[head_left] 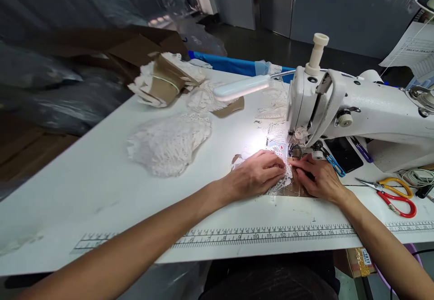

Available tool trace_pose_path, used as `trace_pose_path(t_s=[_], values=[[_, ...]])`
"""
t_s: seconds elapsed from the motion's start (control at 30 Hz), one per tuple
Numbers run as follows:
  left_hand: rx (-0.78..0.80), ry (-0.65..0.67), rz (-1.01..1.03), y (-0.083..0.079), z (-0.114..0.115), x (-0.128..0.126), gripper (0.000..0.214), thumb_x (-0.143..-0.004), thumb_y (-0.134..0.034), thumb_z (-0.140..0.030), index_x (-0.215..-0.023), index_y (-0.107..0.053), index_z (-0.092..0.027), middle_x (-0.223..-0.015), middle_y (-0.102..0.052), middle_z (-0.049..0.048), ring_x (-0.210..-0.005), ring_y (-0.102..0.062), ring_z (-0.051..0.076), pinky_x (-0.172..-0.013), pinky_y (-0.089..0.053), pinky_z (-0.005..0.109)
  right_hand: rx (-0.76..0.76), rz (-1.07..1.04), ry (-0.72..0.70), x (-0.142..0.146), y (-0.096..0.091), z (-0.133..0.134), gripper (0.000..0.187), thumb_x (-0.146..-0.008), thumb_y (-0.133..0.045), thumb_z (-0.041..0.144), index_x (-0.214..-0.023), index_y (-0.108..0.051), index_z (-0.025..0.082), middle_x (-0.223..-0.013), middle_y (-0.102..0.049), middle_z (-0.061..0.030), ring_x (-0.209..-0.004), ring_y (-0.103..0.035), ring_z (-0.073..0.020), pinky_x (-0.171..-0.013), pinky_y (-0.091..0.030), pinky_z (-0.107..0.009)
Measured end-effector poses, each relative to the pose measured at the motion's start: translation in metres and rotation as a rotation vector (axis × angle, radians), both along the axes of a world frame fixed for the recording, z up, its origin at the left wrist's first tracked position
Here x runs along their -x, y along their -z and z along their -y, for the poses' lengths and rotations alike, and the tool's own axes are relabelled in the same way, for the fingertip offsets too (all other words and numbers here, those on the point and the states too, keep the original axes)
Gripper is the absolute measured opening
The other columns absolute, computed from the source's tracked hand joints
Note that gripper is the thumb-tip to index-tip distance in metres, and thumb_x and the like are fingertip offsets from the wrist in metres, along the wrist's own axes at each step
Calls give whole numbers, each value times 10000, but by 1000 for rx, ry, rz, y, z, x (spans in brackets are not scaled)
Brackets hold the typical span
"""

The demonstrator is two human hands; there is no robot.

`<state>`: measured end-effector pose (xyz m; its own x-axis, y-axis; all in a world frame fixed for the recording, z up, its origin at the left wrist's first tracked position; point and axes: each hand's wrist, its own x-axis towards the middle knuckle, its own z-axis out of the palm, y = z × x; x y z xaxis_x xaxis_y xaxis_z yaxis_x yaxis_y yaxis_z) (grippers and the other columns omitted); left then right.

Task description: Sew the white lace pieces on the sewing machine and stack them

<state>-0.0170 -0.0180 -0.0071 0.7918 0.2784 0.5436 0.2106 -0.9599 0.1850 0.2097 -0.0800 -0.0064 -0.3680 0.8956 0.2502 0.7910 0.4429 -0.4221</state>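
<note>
My left hand (259,173) lies on a strip of white lace (284,183), its fingers bent and pressing the lace flat just in front of the presser foot (295,151) of a white sewing machine (356,110). My right hand (317,177) sits to the right of it, fingertips pinching the lace edge close to the needle. Both hands touch the lace and nearly touch each other. A lamp (242,87) lights the spot brightly.
A heap of white lace (169,144) lies to the left on the white table (84,187), with cardboard-wrapped lace bundles (162,83) behind it. Red and yellow scissors (395,193) and blue snips (335,164) lie to the right. A printed ruler (257,234) runs along the front edge.
</note>
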Motion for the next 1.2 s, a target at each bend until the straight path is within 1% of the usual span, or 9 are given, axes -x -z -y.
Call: trace_pose_path(t_s=[0.1, 0.2, 0.33, 0.5, 0.6, 0.7, 0.83, 1.03, 1.2], values=[[-40, -18, 7, -2, 2, -1, 243, -1006, -467, -182, -855, -656, -175, -856, -672, 45, -803, -613, 158, -741, -558, 364, -34, 91, -47, -2, 1, 1, 355, -973, -446, 316, -1240, -675, 268, -1024, -636, -92, -736, -582, -176, -628, -462, -286], [-33, -12, -12, -2, 2, -1, 224, -995, -475, -161, -860, -650, -191, -849, -652, 30, -764, -593, 144, -748, -547, 370, -35, 133, -45, -2, 0, 0, 330, -967, -472, 308, -1217, -686, 283, -1016, -613, -80, -734, -556, -166, -621, -450, -277], [-18, 22, -20, 0, 1, 0, 191, -987, -477, -138, -910, -641, -197, -879, -647, 17, -770, -599, 127, -869, -555, 404, -40, 159, -49, 1, -2, 0, 320, -966, -484, 289, -1220, -678, 279, -1027, -594, -87, -768, -550, -177, -610, -446, -273], [-119, 73, -39, 0, -1, -1, 234, -1002, -407, -110, -937, -620, -182, -933, -671, 18, -881, -650, 117, -1052, -518, 445, -7, 203, -20, 6, -6, 4, 329, -969, -476, 291, -1236, -667, 282, -1045, -599, -100, -839, -570, -199, -618, -467, -268], [-161, 107, 21, 2, -3, -2, 203, -1003, -422, -109, -952, -614, -152, -935, -691, 42, -902, -671, 125, -1055, -535, 427, 37, 148, 35, 6, -7, 7, 347, -978, -459, 284, -1271, -644, 275, -1064, -620, -96, -860, -600, -204, -675, -502, -288], [-119, 97, 29, 6, -4, -1, 185, -1004, -441, -134, -965, -622, -148, -939, -706, 46, -895, -688, 130, -1032, -563, 414, 63, -20, 71, 4, -5, 8, 372, -973, -444, 243, -1304, -612, 214, -1074, -656, -94, -900, -634, -209, -775, -527, -324], [-87, 72, 22, 9, -5, 0, 170, -998, -463, -149, -969, -631, -152, -947, -719, 46, -902, -699, 135, -1028, -571, 424, 65, -174, 67, 0, -3, 8, 342, -958, -442, 225, -1224, -652, 175, -1011, -691, -88, -865, -656, -199, -811, -530, -338], [-137, 107, 82, 8, -5, -2, 138, -992, -479, -122, -1018, -613, -146, -978, -724, 48, -924, -700, 127, -1044, -554, 419, 55, -156, 69, 2, -5, 8, 346, -945, -453, 189, -1225, -653, 150, -970, -686, -98, -844, -652, -211, -801, -536, -349], [-129, 131, 109, 8, -6, -2, 128, -992, -489, -123, -1048, -603, -139, -1010, -718, 60, -938, -696, 134, -1037, -553, 435, 25, -111, 44, 2, -4, 10, 358, -944, -454, 158, -1244, -647, 186, -984, -664, -88, -875, -645, -212, -810, -549, -356]])
